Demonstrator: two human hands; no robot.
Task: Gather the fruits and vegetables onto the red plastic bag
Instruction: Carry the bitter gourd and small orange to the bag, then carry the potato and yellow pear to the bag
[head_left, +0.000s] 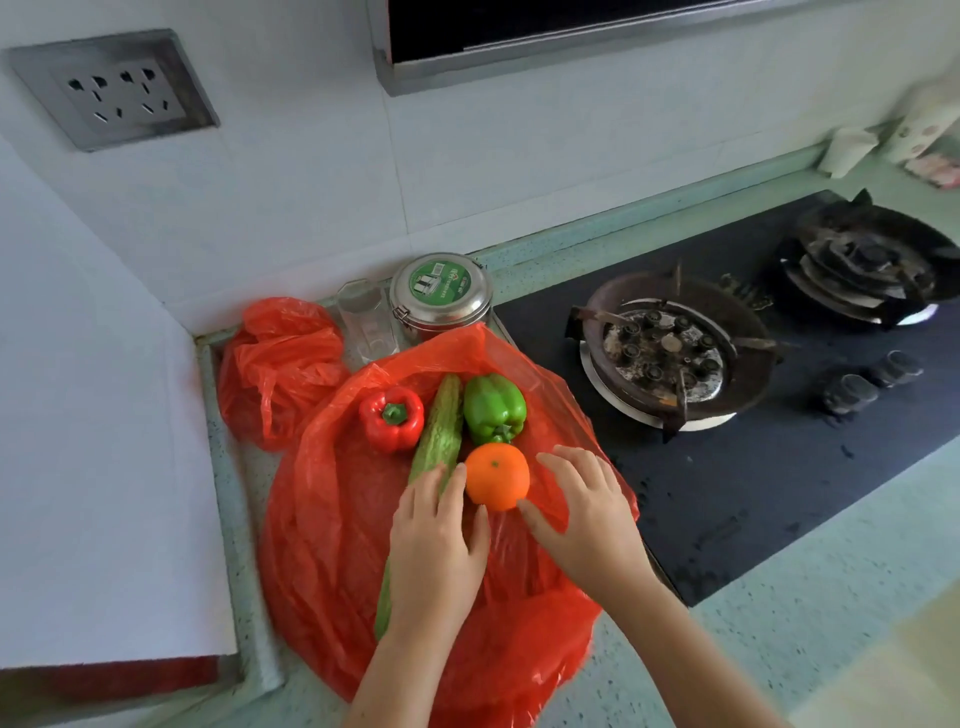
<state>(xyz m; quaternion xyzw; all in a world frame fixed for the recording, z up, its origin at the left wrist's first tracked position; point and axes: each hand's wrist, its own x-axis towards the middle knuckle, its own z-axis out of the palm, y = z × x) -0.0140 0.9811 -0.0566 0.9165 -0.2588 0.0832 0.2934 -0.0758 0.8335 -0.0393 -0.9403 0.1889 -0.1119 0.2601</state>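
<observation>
Gently now, the left hand (436, 540) and right hand (582, 514), both spread, should cradle the orange (497, 476), keeping it on the red plastic bag (332, 519).

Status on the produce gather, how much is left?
Done: red pepper, bitter gourd and green pepper lie on the flat red plastic bag. In hand: both open hands flank the orange, left hand over the gourd, right hand beside it. Left: no loose produce visible off the bag.
</observation>
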